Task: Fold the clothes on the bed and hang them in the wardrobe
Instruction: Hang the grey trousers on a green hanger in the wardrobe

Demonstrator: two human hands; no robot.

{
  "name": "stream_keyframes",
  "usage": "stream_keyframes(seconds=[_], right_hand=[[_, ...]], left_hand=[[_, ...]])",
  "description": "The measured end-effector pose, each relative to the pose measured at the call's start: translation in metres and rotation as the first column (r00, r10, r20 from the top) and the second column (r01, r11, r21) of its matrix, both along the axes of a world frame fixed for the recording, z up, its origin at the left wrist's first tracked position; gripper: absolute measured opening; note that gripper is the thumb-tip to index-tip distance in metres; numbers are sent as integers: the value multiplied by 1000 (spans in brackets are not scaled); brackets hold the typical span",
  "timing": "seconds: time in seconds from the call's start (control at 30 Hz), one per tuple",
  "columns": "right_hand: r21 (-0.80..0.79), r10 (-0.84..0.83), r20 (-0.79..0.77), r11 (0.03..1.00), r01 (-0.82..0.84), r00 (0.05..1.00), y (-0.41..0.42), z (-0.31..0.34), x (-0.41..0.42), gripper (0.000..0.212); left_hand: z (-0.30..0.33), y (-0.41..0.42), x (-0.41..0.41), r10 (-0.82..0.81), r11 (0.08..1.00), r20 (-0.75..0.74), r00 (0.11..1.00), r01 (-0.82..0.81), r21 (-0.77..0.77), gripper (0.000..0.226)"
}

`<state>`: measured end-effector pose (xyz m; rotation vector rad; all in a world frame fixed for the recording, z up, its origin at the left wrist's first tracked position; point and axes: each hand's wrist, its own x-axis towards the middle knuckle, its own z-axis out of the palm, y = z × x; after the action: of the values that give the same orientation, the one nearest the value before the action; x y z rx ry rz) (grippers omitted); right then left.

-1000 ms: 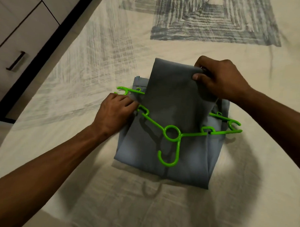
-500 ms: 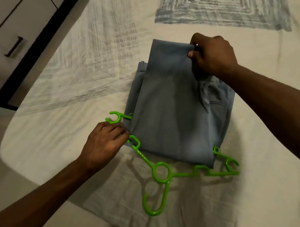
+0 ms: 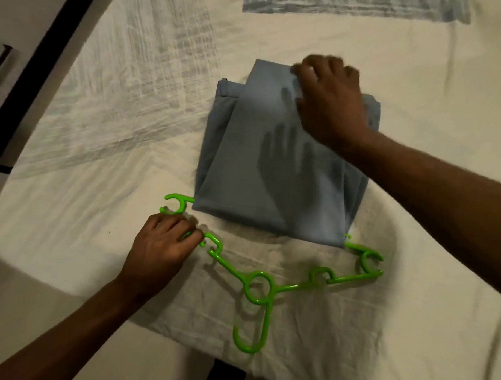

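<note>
Since half a second ago, the right hand (image 3: 330, 107) is no longer pinching the top edge of the folded grey trousers (image 3: 272, 168); it is now lying over that top corner with its fingers spread out loosely. It is blurry, so I cannot tell if it is pressing down or just hovering. Its shadow is falling on the cloth below it.

The left hand (image 3: 159, 250) is sitting at about 7 o'clock from the trousers. Its fingers are curling around the left end of the green hanger (image 3: 258, 286) and gripping it. The hanger is lying flat on the bed (image 3: 103, 128), with its left and right tips tucking under the near edge of the trousers. Its round ring is sitting in the middle, and its hook is pointing toward 6 o'clock, near the edge of the bed.

The trousers are lying folded in the middle of the bed, with a narrower folded part on top and a wider part peeking out at 9 o'clock and 3 o'clock. The bed sheet is cream with grey brushy squares, one at 12 o'clock and one at 10 o'clock. A drawer handle (image 3: 2, 64) is showing far off at 9 o'clock.
</note>
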<state>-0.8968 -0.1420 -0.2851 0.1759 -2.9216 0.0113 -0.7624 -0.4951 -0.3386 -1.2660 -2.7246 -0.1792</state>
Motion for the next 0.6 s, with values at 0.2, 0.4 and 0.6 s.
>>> stream_keyframes(seconds=[0.2,0.4,0.6], right_hand=[[-145,490,31,864,-481,871,-38,-33,160,30],[-144,583,289,811,-568,759,-53,-48,269,40],[-135,518,326,854,-503,791,-59,-57,296,48]], left_hand=[[1,15,6,-44,997,19,999,45,-56,15],[4,30,23,-5,996,89,996,13,-89,35],[1,44,29,-103,973,219,970,143,-178,31]])
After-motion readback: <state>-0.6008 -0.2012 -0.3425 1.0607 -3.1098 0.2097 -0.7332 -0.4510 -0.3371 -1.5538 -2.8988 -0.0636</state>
